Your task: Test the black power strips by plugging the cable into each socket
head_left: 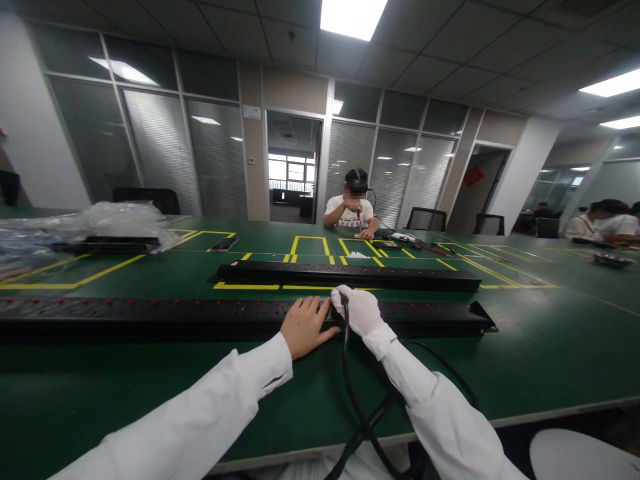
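A long black power strip [200,319] with red dots along it lies across the green table in front of me. My left hand [306,327], bare, clasps this strip near its right part, with the fingers over the top and the thumb along the near side. Beside it, my right hand [361,312], in a white glove, is closed around the end of a thick black cable [349,380] at the strip. The tip of the cable is hidden by the glove. From there the cable drops over the table's near edge, crossing another stretch of cable.
A second black power strip [350,273] lies just beyond. Clear plastic wrapping [115,223] covers things at the left. Across the table [540,327], marked with yellow tape, a person [350,210] works with a tool. A white chair [580,457] stands at the near right.
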Demonstrator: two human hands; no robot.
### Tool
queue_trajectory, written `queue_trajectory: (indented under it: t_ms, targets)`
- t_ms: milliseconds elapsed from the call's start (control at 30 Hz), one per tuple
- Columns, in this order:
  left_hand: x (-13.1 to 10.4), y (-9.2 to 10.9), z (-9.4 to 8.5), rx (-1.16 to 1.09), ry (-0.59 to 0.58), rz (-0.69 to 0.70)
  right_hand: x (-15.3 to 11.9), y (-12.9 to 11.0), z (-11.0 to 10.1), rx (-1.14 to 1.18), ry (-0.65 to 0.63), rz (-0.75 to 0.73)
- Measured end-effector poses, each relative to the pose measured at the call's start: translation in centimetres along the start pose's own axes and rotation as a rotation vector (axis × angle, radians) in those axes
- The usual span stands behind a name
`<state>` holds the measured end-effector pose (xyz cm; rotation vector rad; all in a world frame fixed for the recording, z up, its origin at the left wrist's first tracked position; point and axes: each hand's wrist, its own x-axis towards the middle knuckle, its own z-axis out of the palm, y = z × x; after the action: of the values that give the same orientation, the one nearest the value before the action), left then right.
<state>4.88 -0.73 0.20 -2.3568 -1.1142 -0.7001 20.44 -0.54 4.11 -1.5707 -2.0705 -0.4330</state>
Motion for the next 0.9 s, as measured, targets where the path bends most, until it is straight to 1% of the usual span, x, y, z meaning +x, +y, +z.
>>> queue_trajectory:
  t_ms: [167, 333, 467, 700, 900]
  targets:
    - [-0.1, 0.0, -0.2, 0.011, -0.005, -0.008, -0.4, -0.2, -0.6, -0.009, 0.008, -0.001]
    - [0.0, 0.1, -0.2, -0.004, -0.012, -0.011, -0.7, -0.8, -1.2, -0.002, -0.014, -0.098]
    - [0.0, 0.1, -0.2, -0.021, -0.005, -0.013, -0.8, -0.9, -1.3, -0.032, -0.027, -0.107]
    - [-0.1, 0.0, -0.1, -0.006, -0.011, -0.019, -1.3, -0.4, -0.9, -0.045, -0.022, -0.145]
    - [-0.1, 0.1, -0.2, 0.009, -0.034, -0.015, -1.6, -0.3, 0.0, 0.044, 0.038, -0.09]
